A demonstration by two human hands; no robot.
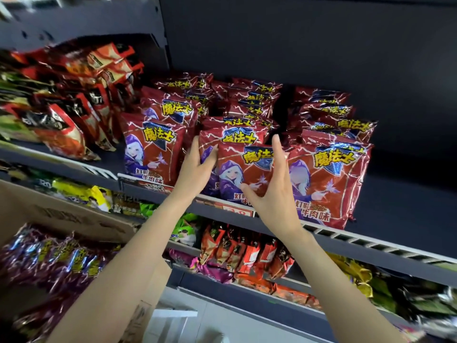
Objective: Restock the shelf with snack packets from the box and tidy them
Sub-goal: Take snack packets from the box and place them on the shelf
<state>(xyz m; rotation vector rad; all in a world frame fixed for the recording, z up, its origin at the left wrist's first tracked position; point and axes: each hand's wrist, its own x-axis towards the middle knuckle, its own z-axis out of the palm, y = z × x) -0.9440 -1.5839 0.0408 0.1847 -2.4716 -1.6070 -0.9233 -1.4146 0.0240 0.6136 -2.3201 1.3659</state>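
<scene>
Red snack packets with yellow lettering and a purple-hooded figure stand in several rows on the dark shelf [385, 241]. The front packet of the middle row [243, 169] sits between my two hands. My left hand [197, 167] presses its left edge with straight fingers. My right hand [274, 186] is at its right side, fingers straight and pointing up, thumb touching the packet's front. A cardboard box [81, 219] at lower left holds several purple and yellow packets [54, 256].
Darker red packets [74, 102] fill the same shelf to the left. The lower shelves carry yellow, green, orange and purple packets [247, 253]. The shelf surface to the right of the red rows [408, 199] is bare. A price tag [237, 211] sits on the shelf's front rail.
</scene>
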